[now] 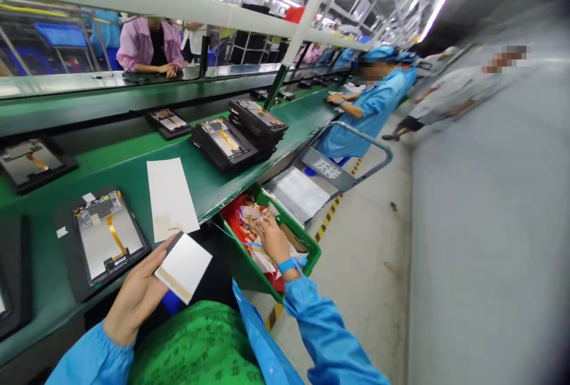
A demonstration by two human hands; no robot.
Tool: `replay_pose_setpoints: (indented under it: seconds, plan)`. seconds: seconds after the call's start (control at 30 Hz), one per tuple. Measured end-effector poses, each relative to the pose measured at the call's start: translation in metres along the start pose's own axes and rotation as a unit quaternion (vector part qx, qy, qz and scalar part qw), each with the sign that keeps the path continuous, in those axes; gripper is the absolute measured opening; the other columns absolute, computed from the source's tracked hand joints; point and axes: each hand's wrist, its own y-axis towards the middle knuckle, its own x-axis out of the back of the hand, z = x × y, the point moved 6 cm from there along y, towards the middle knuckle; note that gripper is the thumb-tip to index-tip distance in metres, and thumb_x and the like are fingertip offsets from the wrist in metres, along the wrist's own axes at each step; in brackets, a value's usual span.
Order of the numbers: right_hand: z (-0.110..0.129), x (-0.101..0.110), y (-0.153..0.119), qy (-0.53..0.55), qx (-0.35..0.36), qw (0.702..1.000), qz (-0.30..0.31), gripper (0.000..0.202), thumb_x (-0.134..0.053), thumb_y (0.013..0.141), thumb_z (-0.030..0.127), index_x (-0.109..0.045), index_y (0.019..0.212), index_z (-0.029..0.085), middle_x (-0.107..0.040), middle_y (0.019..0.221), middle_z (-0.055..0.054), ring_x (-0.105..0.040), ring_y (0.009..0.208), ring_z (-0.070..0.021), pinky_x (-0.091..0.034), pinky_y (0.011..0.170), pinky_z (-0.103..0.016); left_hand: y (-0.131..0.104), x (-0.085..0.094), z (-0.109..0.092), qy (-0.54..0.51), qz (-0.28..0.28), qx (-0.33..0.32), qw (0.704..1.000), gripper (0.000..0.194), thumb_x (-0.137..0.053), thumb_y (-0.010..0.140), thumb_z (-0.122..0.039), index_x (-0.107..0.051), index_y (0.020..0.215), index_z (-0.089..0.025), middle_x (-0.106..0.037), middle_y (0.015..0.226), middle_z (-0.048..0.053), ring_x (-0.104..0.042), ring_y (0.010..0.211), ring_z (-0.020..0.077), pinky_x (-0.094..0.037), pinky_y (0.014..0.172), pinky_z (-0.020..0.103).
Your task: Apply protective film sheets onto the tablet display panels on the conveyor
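Observation:
My left hand (136,293) is closed around the edge of a flat silvery-white battery pack (187,263) with a tan strip along one side, held just off the bench edge. My right hand (273,239), with a blue band at its wrist, reaches over a green bin (314,254) of paper scraps and peeled strips. Its fingers are bent together among the scraps; what they hold, if anything, is too small to make out. An opened tablet (104,233) with an orange ribbon cable lies left of the battery pack. Near it lies a white sheet (171,195).
Stacked tablets (227,144) stand farther along the green bench (214,192). More tablets lie on the line behind, one (35,162) at left. A grey trolley (338,174) stands beyond the bin. A co-worker in blue (378,100) works farther down; another person (151,46) sits opposite.

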Motion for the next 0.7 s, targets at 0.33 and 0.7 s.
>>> replay_pose_setpoints:
  seconds: [0.33,0.7]
  plan:
    - [0.164,0.035,-0.077,0.133,0.587,0.798,-0.027,0.013,-0.052,0.101,0.017,-0.065,0.101,0.017,-0.068,0.100,-0.006,-0.059,0.089,-0.0158,-0.050,0.078,-0.028,0.017,-0.018,-0.004,0.041,0.007,-0.020,0.999,0.058,-0.066,0.089,-0.019,-0.051,0.144,-0.009,-0.061,0.140,0.016,-0.053,0.133,0.0319,-0.035,0.119,0.044]
    - [0.178,0.027,-0.097,0.079,0.642,0.760,-0.066,0.019,-0.050,0.097,0.012,-0.057,0.080,0.016,-0.061,0.079,-0.004,-0.057,0.071,-0.0158,-0.043,0.059,-0.028,0.008,-0.017,0.001,0.063,0.013,-0.030,0.997,0.042,-0.065,0.091,-0.027,-0.066,0.129,-0.009,-0.064,0.135,0.016,-0.059,0.125,0.0293,-0.037,0.115,0.041]
